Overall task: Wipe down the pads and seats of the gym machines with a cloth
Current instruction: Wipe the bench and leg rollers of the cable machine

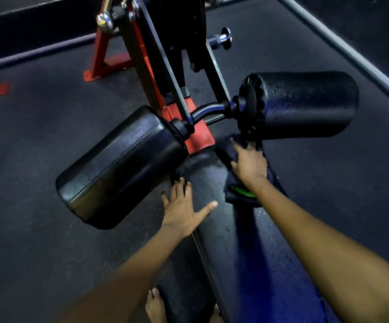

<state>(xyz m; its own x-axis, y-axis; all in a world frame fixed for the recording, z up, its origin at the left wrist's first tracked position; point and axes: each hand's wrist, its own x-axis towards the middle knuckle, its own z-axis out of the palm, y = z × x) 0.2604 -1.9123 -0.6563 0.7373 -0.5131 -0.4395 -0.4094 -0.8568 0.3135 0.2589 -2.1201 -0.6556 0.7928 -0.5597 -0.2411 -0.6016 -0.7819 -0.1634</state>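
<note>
A long black bench pad [242, 248] runs from the bottom of the view up to a red and black machine frame [165, 73]. Water droplets dot the pad. My right hand [248, 160] lies flat with straight fingers on a dark cloth [240, 194] that has a green mark, pressing it onto the pad's far end. My left hand [184, 209] rests open on the pad's left edge, fingers spread. Two black roller pads flank the frame: the left roller [118, 169] beside my left hand, the right roller [305, 104] just above the cloth, wet with droplets.
Dark rubber flooring [48, 241] surrounds the machine. Red frame feet [100, 64] stand on the floor at the back left. A chrome weight peg [222, 38] sticks out behind the rollers. A grey rail [352, 52] runs along the right. My bare feet [156, 306] show at the bottom.
</note>
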